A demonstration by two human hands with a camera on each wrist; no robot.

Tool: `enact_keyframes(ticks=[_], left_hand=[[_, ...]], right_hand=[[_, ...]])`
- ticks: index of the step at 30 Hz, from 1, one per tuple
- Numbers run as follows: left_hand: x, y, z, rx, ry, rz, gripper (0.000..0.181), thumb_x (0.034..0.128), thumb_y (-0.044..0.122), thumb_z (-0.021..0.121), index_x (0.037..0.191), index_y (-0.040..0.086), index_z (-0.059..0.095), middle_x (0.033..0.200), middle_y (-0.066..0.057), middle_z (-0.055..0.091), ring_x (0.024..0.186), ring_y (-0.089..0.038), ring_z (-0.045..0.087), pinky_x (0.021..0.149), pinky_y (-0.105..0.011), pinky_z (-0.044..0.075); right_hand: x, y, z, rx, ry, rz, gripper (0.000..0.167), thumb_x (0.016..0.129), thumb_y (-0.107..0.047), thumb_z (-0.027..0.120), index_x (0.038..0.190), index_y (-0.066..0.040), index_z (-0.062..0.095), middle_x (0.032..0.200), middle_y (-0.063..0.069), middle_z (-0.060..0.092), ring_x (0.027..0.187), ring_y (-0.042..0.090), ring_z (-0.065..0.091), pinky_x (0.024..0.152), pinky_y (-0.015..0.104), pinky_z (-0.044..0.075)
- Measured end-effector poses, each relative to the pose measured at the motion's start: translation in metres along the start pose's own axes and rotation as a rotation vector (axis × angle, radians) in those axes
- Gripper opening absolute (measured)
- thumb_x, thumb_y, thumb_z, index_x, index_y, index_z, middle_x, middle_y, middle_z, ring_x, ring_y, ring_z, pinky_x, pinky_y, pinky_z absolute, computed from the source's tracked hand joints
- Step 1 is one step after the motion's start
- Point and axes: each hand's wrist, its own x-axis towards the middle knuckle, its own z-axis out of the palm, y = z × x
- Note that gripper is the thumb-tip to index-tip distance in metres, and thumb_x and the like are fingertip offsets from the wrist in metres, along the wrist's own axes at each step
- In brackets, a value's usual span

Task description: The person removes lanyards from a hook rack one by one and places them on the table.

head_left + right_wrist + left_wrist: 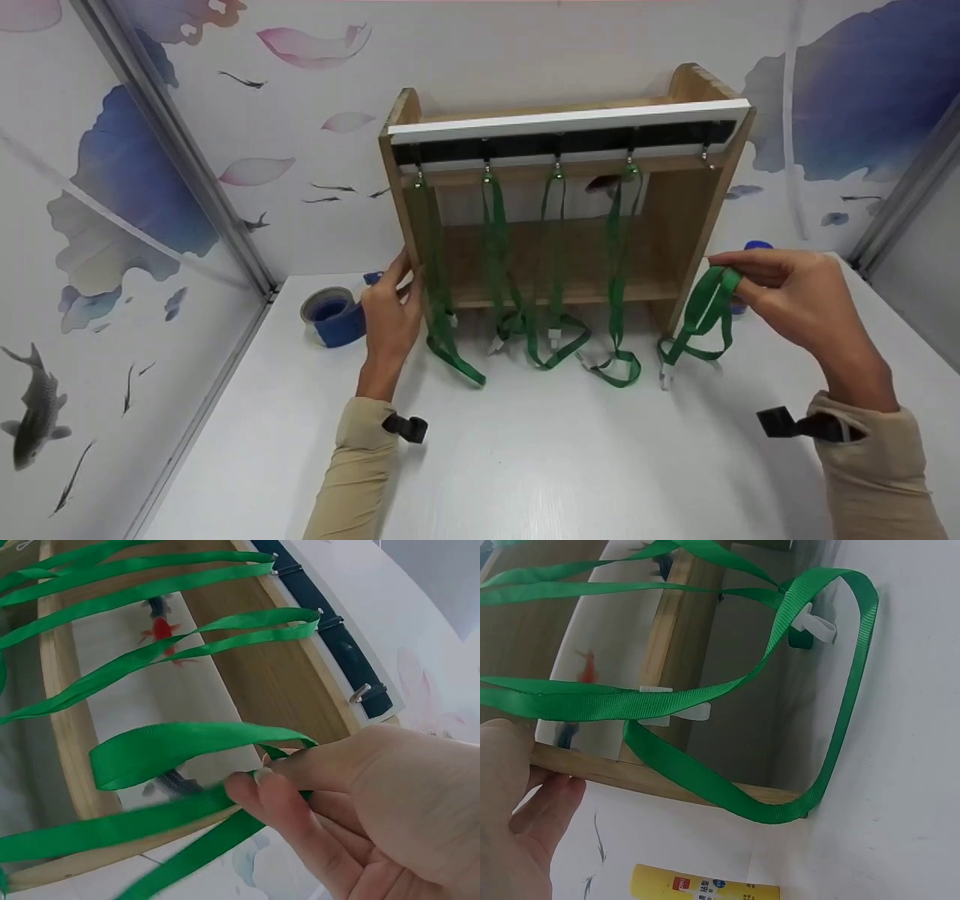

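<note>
A wooden rack [697, 225] carries a dark strip with hooks along its top front; green lanyards [616, 300] hang from all of them but the rightmost hook [706, 159]. The left hand [391, 319] holds the rack's left side panel, fingers behind it, as the left wrist view also shows [525, 802]. Beside the rack's right side, the right hand [814, 300] pinches a separate green lanyard [705, 307] between thumb and fingers, its white clip low near the table. In the right wrist view the pinched lanyard [165, 754] trails past the bare hook [361, 694].
Blue tape rolls [337, 322] lie on the white table [525, 465] left of the rack. A blue object [759, 245] stands partly hidden behind the right hand. In the left wrist view a yellow tube [705, 885] lies beside the rack. A patterned wall rises behind.
</note>
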Motion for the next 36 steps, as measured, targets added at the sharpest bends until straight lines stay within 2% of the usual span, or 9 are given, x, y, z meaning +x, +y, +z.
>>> enact_keyframes(ticks=[4, 6, 9, 13, 16, 24, 29, 32, 36], left_hand=[[-0.001, -0.001, 0.001, -0.007, -0.002, 0.004, 0.048, 0.11, 0.019, 0.066, 0.157, 0.013, 0.058, 0.149, -0.009, 0.069, 0.135, -0.028, 0.07, 0.097, -0.04, 0.065], [-0.001, -0.002, 0.001, -0.013, 0.0, 0.013, 0.048, 0.1101, 0.018, 0.065, 0.157, 0.012, 0.058, 0.149, -0.01, 0.069, 0.135, -0.028, 0.07, 0.097, -0.041, 0.065], [-0.001, -0.003, 0.001, -0.022, 0.002, 0.023, 0.048, 0.1102, 0.018, 0.065, 0.157, 0.012, 0.058, 0.149, -0.01, 0.069, 0.135, -0.027, 0.07, 0.097, -0.042, 0.066], [-0.002, -0.003, 0.0, -0.032, 0.002, 0.021, 0.048, 0.1101, 0.019, 0.066, 0.157, 0.012, 0.058, 0.149, -0.01, 0.069, 0.135, -0.027, 0.07, 0.097, -0.045, 0.066], [-0.002, -0.003, 0.0, -0.036, 0.0, 0.012, 0.049, 0.1099, 0.019, 0.066, 0.158, 0.012, 0.058, 0.15, -0.009, 0.068, 0.135, -0.027, 0.07, 0.098, -0.047, 0.065], [-0.002, -0.003, 0.001, -0.019, -0.007, 0.01, 0.048, 0.1105, 0.018, 0.065, 0.158, 0.013, 0.058, 0.15, -0.009, 0.069, 0.136, -0.027, 0.07, 0.098, -0.043, 0.065], [-0.001, -0.003, 0.001, -0.015, -0.011, 0.006, 0.048, 0.1104, 0.018, 0.065, 0.158, 0.013, 0.057, 0.151, -0.008, 0.068, 0.136, -0.027, 0.069, 0.099, -0.043, 0.065], [-0.001, -0.003, 0.001, -0.013, -0.009, 0.007, 0.049, 0.1103, 0.019, 0.065, 0.158, 0.013, 0.057, 0.151, -0.008, 0.068, 0.136, -0.027, 0.07, 0.099, -0.043, 0.065], [0.0, -0.003, 0.0, -0.009, -0.001, 0.016, 0.048, 0.1103, 0.02, 0.065, 0.157, 0.013, 0.058, 0.15, -0.008, 0.069, 0.134, -0.027, 0.071, 0.098, -0.044, 0.065]], right_hand=[[0.0, 0.005, -0.005, 0.012, -0.06, 0.032, 0.036, 0.106, -0.012, 0.06, 0.139, -0.015, 0.075, 0.131, 0.018, 0.078, 0.092, -0.024, 0.063, 0.096, 0.012, 0.056], [-0.001, 0.007, -0.008, 0.022, -0.096, 0.045, 0.041, 0.108, -0.014, 0.054, 0.145, -0.018, 0.071, 0.135, 0.016, 0.076, 0.095, -0.023, 0.063, 0.11, 0.038, 0.059], [-0.003, 0.008, -0.013, 0.029, -0.128, 0.047, 0.043, 0.111, -0.022, 0.052, 0.151, -0.021, 0.066, 0.139, 0.019, 0.074, 0.094, -0.023, 0.061, 0.108, 0.076, 0.048], [-0.004, 0.008, -0.013, 0.014, -0.142, 0.027, 0.047, 0.11, -0.037, 0.064, 0.153, -0.018, 0.064, 0.141, 0.019, 0.072, 0.096, -0.026, 0.059, 0.102, 0.026, 0.061], [-0.003, 0.008, -0.01, 0.006, -0.138, 0.0, 0.049, 0.106, -0.034, 0.073, 0.15, -0.014, 0.066, 0.14, 0.018, 0.073, 0.098, -0.027, 0.059, 0.083, -0.005, 0.045], [-0.002, 0.014, -0.01, -0.003, -0.066, -0.018, 0.036, 0.104, -0.029, 0.076, 0.135, -0.009, 0.075, 0.119, 0.021, 0.081, 0.081, -0.013, 0.072, 0.072, 0.001, 0.051], [-0.003, 0.017, -0.01, -0.097, -0.012, -0.018, 0.028, 0.104, -0.032, 0.076, 0.124, -0.013, 0.082, 0.117, 0.019, 0.082, 0.09, 0.0, 0.066, 0.068, 0.011, 0.05], [-0.002, 0.019, -0.009, -0.124, 0.023, -0.024, 0.028, 0.103, -0.036, 0.077, 0.121, -0.017, 0.084, 0.117, 0.017, 0.081, 0.096, 0.002, 0.056, 0.069, 0.012, 0.044], [0.001, 0.021, -0.007, -0.047, 0.106, -0.037, 0.027, 0.102, -0.035, 0.078, 0.121, -0.016, 0.085, 0.113, 0.0, 0.082, 0.09, -0.017, 0.056, 0.076, 0.001, 0.044]])
